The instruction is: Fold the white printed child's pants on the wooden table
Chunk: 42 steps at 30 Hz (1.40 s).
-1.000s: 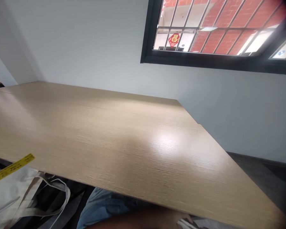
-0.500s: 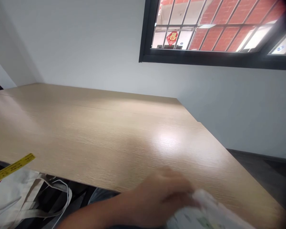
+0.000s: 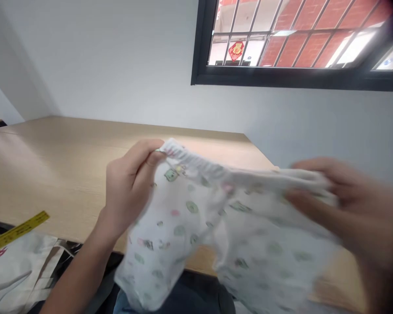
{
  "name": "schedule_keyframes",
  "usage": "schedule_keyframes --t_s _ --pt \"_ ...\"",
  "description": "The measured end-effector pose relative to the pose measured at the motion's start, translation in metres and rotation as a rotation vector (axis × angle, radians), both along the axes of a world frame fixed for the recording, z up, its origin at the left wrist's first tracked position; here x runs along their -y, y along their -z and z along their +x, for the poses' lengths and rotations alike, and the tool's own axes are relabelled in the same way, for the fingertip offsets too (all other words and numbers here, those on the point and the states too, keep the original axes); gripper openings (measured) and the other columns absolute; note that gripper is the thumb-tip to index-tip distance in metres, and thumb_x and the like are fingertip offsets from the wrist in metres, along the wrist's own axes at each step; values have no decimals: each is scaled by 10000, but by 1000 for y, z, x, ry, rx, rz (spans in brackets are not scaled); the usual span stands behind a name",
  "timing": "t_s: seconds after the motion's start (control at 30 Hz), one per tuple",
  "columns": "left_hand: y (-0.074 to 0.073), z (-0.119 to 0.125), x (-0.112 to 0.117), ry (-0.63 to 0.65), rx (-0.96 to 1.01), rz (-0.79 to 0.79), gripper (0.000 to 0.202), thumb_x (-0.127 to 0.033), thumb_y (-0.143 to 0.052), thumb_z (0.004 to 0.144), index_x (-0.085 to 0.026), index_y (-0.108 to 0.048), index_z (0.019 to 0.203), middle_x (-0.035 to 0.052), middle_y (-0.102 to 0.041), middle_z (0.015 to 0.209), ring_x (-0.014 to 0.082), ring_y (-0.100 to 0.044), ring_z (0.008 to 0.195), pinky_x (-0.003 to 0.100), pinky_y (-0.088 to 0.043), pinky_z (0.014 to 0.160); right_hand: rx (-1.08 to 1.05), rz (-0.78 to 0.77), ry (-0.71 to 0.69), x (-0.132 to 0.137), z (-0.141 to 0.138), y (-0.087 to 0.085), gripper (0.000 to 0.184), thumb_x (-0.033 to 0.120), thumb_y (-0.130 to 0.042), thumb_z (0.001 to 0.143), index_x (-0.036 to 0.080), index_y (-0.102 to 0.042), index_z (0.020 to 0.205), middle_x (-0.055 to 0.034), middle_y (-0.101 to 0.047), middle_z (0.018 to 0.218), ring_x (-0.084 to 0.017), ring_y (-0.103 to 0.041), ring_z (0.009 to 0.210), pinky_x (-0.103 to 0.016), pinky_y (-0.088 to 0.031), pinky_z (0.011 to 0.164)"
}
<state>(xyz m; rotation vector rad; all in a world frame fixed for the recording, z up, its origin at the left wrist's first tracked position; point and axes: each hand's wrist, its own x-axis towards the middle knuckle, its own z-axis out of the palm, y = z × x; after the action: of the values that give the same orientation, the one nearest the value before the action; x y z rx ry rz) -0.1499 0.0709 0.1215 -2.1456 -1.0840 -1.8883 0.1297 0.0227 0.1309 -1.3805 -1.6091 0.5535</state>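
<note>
White printed baby pants (image 3: 196,218) hang above the wooden table (image 3: 52,174), stretched by the waistband between my left hand (image 3: 127,192) and my blurred right hand (image 3: 353,205), both pinching it.

Left hand (image 3: 127,192) was raised at mid-frame, thumb and forefinger pinched shut at the top, other fingers curled beneath. Left forearm (image 3: 75,279) was bare and ran up from lower left. Right hand (image 3: 347,209) was held level at the right, blurred, fingers curled inward, thumb above. The hands were well apart.
</note>
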Motion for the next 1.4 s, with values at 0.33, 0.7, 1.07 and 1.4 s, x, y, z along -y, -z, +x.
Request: schedule_keyframes --t_s 0.33,0.7,1.07,1.4 --pt "86 -4 -139 -202 -357 -783 244 -351 -422 901 -174 -579 963 24 -606 861 145 -573 777 302 -463 703 209 -247 -90 -175 -29 84 127 287 -539 708 178 -504 652 31 -449 545 -100 -417 474 -229 -276 436" --pt "118 11 -192 -228 -414 -862 310 -322 -496 871 -158 -506 1133 79 -536 1124 183 -558 946 384 -485 795 277 -96 68 -241 -46 131 213 36 -382 711 166 -525 800 -14 -547 748 -127 -497 632 -247 -379 581" --pt "105 -18 -112 97 -779 -699 316 -303 -326 923 -239 -530 1156 25 -468 1307 189 -410 1201 357 -316 1014 503 79 -357 -180 -87 113 284 151 -349 862 192 -618 944 -57 -604 1055 -191 -508 1011 -337 -380 887" --pt "123 -62 -10 237 -1005 -684 436 -356 -261 939 -303 -265 1372 -14 -238 1455 192 -181 1345 426 -165 1093 670 59 -584 -194 -161 139 362 196 -318 908 141 -453 1239 -107 -423 1339 -259 -323 1251 -453 -221 1028"
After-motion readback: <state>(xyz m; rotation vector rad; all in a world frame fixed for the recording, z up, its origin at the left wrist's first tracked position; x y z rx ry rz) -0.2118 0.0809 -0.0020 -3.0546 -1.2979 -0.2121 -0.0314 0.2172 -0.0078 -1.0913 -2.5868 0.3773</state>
